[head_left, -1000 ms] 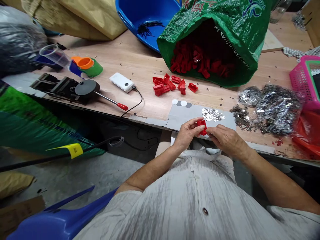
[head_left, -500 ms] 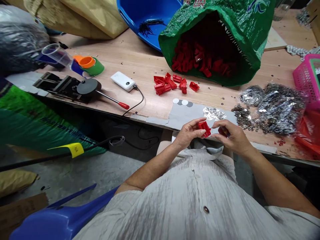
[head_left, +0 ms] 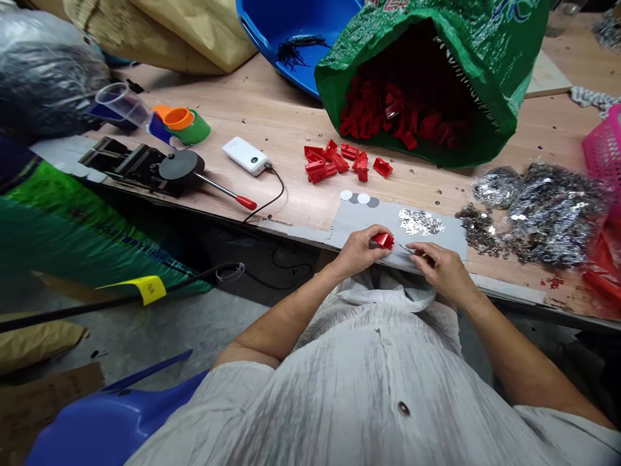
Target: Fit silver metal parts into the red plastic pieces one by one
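My left hand (head_left: 358, 251) is closed round a small red plastic piece (head_left: 383, 240) at the table's near edge, over a grey card (head_left: 359, 220). My right hand (head_left: 439, 272) sits just to its right, fingers pinched on a thin silvery metal piece (head_left: 406, 248) that points at the red piece. A small heap of shiny metal bits (head_left: 420, 222) lies on the card just beyond my hands. Several loose red pieces (head_left: 339, 162) lie further back on the wooden table (head_left: 272, 123).
A green sack (head_left: 466, 71) full of red pieces lies open at the back. Bags of metal parts (head_left: 543, 207) are at the right, beside a pink basket (head_left: 606, 149). A white power bank (head_left: 246, 156), a black hand press (head_left: 160, 169), stacked cups (head_left: 177, 123) and a blue basin (head_left: 291, 32) stand left.
My hands have dropped from in front of my chest onto the table edge. My right hand drew away from the red piece and now pinches a thin metal piece.
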Demonstrator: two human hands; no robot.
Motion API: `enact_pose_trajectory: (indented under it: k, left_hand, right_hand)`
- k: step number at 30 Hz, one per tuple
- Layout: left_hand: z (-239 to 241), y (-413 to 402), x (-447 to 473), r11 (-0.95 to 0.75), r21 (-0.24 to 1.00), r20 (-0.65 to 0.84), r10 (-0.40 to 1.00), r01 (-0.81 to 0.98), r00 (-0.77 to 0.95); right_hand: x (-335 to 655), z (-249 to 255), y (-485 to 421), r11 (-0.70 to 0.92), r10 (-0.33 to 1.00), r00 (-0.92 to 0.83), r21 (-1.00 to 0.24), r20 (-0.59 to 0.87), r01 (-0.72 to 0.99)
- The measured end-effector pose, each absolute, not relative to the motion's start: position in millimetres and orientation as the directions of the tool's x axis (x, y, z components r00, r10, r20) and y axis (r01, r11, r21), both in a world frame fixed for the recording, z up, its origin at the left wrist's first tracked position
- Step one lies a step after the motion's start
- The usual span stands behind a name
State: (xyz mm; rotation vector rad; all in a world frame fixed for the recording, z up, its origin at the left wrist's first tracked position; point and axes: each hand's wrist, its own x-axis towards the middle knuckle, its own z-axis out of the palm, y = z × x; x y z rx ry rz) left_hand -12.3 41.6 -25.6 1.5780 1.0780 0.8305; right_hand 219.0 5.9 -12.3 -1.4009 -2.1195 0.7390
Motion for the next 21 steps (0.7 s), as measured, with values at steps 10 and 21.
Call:
enact_pose_trajectory:
  k: [10, 21]
  left_hand:
    - [-34.0, 53.6, -13.9, -0.205, 0.939, 0.071, 0.901, 0.275, 0.428]
    - [-28.7, 56.9, -13.4, -0.225, 0.936, 0.073, 0.877, 0.271, 0.475]
  right_hand:
    - [208.0, -18.7, 16.3, 0.419, 0.891, -0.432, -0.627, 0.142, 0.657]
    - [201.6, -23.9, 13.4, 0.504, 0.855, -0.476, -0.539, 0.204, 0.674]
